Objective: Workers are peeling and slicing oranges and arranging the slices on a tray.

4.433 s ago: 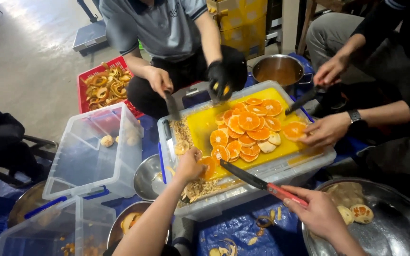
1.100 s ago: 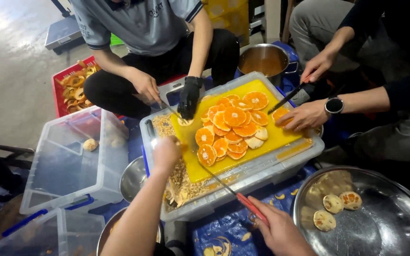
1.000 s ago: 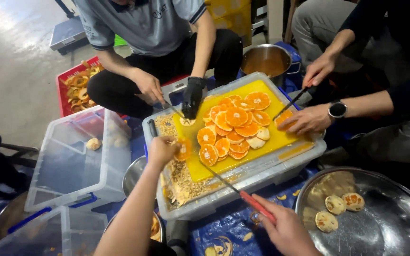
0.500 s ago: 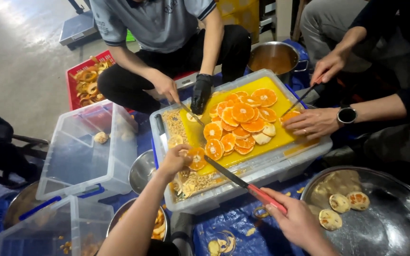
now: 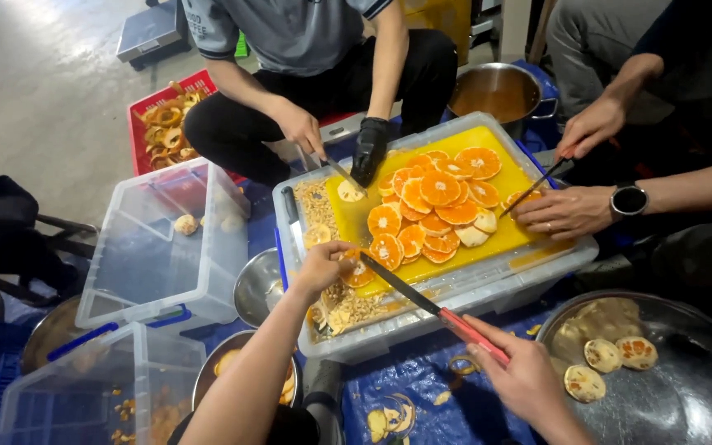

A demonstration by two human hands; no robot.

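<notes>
My left hand [image 5: 320,265] grips an orange slice [image 5: 358,273] at the near left edge of a yellow cutting board [image 5: 521,177]. My right hand [image 5: 521,379] holds a red-handled knife [image 5: 434,308], whose blade tip rests against that slice. The board lies on a clear plastic bin lid [image 5: 463,288] and carries a pile of orange slices [image 5: 434,202]. Seeds and pulp scraps [image 5: 344,309] lie along the lid's left side.
A person opposite cuts with a knife [image 5: 341,171], one hand in a black glove [image 5: 370,148]. Another person at the right holds fruit with a watch-wearing hand [image 5: 566,213]. Clear bins [image 5: 162,247], a metal bowl [image 5: 259,284], a steel tray with peeled ends [image 5: 686,387] and a red crate of peels [image 5: 162,124] surround us.
The view shifted slightly. My left hand stays on the slice at the board's edge and the knife blade has come up against it. The others keep cutting.
</notes>
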